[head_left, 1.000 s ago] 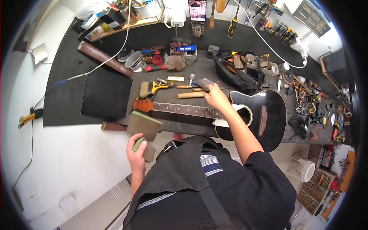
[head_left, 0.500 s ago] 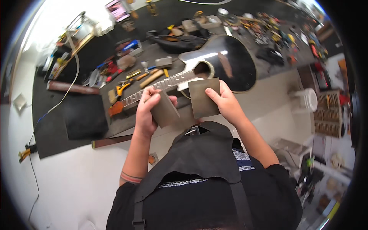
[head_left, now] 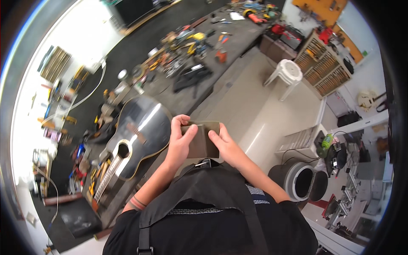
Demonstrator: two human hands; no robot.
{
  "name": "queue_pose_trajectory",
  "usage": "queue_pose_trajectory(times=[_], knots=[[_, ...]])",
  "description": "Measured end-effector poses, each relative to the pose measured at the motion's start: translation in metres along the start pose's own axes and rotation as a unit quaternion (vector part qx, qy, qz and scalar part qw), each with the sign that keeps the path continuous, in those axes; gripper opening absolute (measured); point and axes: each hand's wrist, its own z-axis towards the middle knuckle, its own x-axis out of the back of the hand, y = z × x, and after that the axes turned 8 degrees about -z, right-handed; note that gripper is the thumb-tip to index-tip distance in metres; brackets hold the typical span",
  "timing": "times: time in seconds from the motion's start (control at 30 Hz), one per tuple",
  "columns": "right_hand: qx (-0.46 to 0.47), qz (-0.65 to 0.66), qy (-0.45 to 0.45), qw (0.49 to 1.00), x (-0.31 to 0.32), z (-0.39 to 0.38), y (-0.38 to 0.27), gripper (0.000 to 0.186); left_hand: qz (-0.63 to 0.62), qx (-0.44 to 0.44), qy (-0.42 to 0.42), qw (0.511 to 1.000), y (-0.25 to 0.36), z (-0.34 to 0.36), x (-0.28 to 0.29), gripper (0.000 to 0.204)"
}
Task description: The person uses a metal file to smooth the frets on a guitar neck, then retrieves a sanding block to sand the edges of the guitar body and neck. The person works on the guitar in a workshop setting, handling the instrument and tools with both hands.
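In front of my dark apron, my left hand [head_left: 180, 140] and my right hand [head_left: 228, 147] are close together. Each grips a thin, stiff-looking rectangular sheet: the left-hand sheet [head_left: 192, 143] overlaps the right-hand sheet [head_left: 211, 149]. Both are grey-brown and dull; their material is unclear. My thumbs press on the faces turned toward me, and most other fingers are hidden behind. To the left, a glossy black acoustic guitar [head_left: 146, 112] lies on the workbench [head_left: 204, 85], its neck pointing down and left. Neither hand touches it.
Several hand tools [head_left: 187, 42] crowd the bench beyond the guitar, near a black cloth-like item [head_left: 193, 77]. On the floor at right stand a white plastic stool [head_left: 287, 72], a wooden drawer cabinet [head_left: 323, 63] and a dark cylindrical vessel [head_left: 293, 180] with its round lid open.
My view has swung right, so the guitar now appears farther left and the stool nearer the middle. The two sheets, apart before, now overlap as my hands have come together.
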Motion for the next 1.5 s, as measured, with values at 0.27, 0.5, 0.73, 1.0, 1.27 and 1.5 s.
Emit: queue_pose_trajectory(times=[0.27, 0.5, 0.73, 1.0, 1.27, 1.5], knots=[[-0.021, -0.041, 0.05, 0.998, 0.217, 0.055, -0.044, 0.079, 0.038, -0.003, -0.115, 0.993, -0.018, 0.154, -0.202, 0.057], [0.018, -0.067, 0.238, 0.969, 0.376, 0.161, -0.059, 0.08, -0.131, 0.211, -0.129, 0.96, -0.071, 0.312, -0.317, 0.048], [-0.043, 0.028, 0.303, 0.951, 0.534, 0.289, -0.085, 0.076, -0.132, 0.326, -0.229, 0.908, -0.094, 0.532, -0.428, 0.043], [-0.07, 0.201, 0.338, 0.917, 0.712, 0.454, -0.103, 0.057, -0.139, 0.262, -0.137, 0.945, -0.099, 0.734, -0.49, 0.037], [-0.219, 0.089, 0.12, 0.964, 0.904, 0.729, -0.099, 0.066, -0.204, 0.186, 0.217, 0.936, -0.17, 0.886, -0.519, 0.032], [-0.14, 0.115, 0.064, 0.981, 0.996, 1.031, -0.193, 0.034, -0.214, 0.125, 0.401, 0.882, -0.119, 0.914, -0.595, 0.029]])
